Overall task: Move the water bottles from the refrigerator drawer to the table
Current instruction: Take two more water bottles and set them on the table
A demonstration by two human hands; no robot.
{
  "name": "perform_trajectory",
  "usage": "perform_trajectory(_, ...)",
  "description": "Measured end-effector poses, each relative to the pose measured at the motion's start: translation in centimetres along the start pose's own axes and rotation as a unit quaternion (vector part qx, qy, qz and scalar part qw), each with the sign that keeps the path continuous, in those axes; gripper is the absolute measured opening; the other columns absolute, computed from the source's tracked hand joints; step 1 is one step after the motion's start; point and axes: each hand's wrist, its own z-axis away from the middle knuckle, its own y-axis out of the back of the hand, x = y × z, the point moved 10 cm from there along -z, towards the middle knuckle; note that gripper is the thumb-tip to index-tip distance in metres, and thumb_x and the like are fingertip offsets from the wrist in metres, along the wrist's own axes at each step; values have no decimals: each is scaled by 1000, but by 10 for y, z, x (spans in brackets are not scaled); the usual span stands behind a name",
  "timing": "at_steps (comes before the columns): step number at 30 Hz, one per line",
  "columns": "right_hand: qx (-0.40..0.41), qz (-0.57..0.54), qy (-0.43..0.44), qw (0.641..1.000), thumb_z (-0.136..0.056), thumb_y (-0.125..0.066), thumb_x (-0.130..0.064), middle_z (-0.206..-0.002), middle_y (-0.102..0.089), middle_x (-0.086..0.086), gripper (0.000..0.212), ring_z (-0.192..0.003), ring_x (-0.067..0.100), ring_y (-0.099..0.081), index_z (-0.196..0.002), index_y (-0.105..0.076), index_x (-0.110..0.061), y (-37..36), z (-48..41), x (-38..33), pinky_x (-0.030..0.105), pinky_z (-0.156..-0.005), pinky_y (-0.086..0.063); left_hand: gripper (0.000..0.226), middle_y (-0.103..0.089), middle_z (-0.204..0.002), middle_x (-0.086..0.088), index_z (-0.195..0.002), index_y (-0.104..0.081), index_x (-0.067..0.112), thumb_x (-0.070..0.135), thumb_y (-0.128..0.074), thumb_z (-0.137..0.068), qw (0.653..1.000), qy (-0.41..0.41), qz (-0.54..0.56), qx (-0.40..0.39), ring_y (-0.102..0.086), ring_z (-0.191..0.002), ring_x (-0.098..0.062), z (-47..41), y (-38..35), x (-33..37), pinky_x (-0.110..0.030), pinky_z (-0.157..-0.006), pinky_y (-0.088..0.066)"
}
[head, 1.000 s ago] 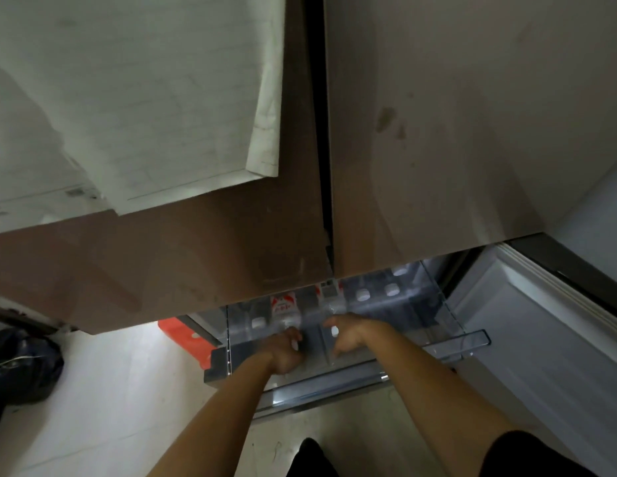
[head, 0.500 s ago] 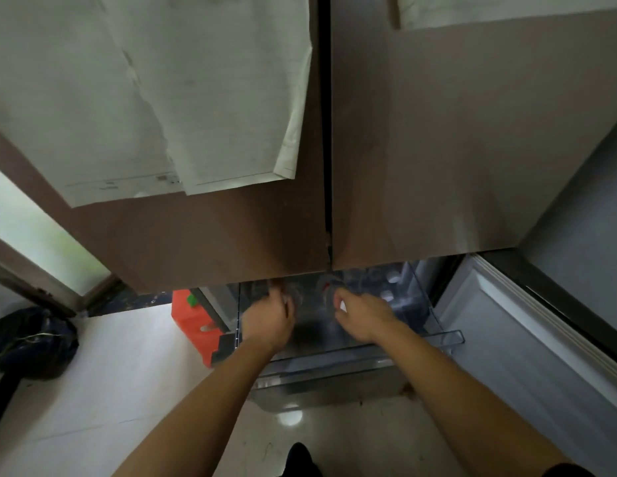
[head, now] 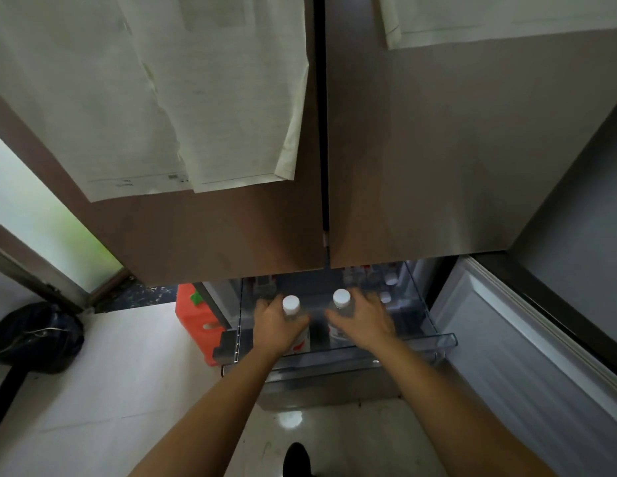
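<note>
Pale tile flooring (head: 93,390) was seen nearest, crossed by two bare forearms. Beyond it, the left hand (head: 276,325) was curled around a first water bottle (head: 291,306), and the right hand (head: 364,321) was wrapped around a second water bottle (head: 341,299). Both white-capped bottles were held upright at the front of the clear refrigerator drawer (head: 445,340). More bottles (head: 389,280) were seen at its back, under paper-hung refrigerator doors (head: 438,149).

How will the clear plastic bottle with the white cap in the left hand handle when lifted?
The clear plastic bottle, capped, probably won't spill. The left hand alone wraps it, so it is likely light enough for one hand. Tall and narrow, it may tip when set down; out of the clear refrigerator drawer, it could be slick.
</note>
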Motion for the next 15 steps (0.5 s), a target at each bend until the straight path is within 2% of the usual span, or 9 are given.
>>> perform_trajectory(2, -18, -42, -8, 999, -79, -59, -71, -141, -42, 8, 69, -129, 31, -44, -135, -46, -33, -13, -4, 8, 42, -99, -43, 60, -66, -102, 4, -104, -58, 29, 72, -64, -63, 998, 20, 58, -33, -58, -104, -17, -4, -14, -13, -35, -89, -48)
perform_trajectory(3, -26, -90, -4, 996, -81, -61, -67, -139, -45, 5, 64, -126, 27, -48, -133, -47, -31, -19, -5, 9, 40, -100, -44, 59, -68, -101, 5, -106, -58, 30, 72, -63, -64, 995, 28, 85, -44, -63, -99, -16, -4, -19, -15, -38, -87, -53)
perform_trajectory(6, -33, -231, -9, 972, -89, -66, -48, -123, -60, -1, 43, -115, 20, -58, -124, -54, -24, -24, -10, 7, 35, -94, -47, 35, -68, -90, 9, -100, -59, 29, 55, -69, -79, 991, 5, 128, -33, -65, -88, -12, 0, -14, -5, -33, -77, -53)
perform_trajectory(8, -21, -249, -7, 968, -92, -65, -41, -116, -63, 0, 34, -111, 20, -60, -118, -57, -21, -19, -14, 5, 34, -90, -47, 22, -67, -83, 10, -91, -58, 29, 46, -71, -85, 989, -10, 146, 0, -64, -82, -5, 4, -3, -1, -25, -71, -49)
perform_trajectory(10, 4, -255, 5, 967, -93, -64, -39, -108, -64, 1, 28, -105, 21, -61, -113, -57, -21, -9, -14, 4, 32, -85, -47, 19, -68, -80, 10, -87, -58, 30, 43, -71, -86, 986, -23, 164, 32, -64, -79, 1, 10, 11, 3, -23, -71, -49)
perform_trajectory(12, 25, -245, 33, 969, -91, -64, -44, -104, -65, -1, 28, -102, 20, -62, -111, -56, -24, 4, -10, -2, 35, -85, -50, 18, -68, -85, 11, -91, -58, 32, 42, -71, -86, 981, -40, 176, 69, -64, -83, 1, 17, 27, 8, -28, -76, -53)
perform_trajectory(15, 49, -205, 122, 970, -86, -60, -57, -106, -63, -5, 34, -98, 14, -62, -109, -55, -34, 27, 6, -26, 35, -83, -53, 25, -68, -97, 11, -103, -59, 32, 44, -71, -85, 972, -57, 189, 125, -64, -93, -3, 33, 54, 20, -33, -84, -56)
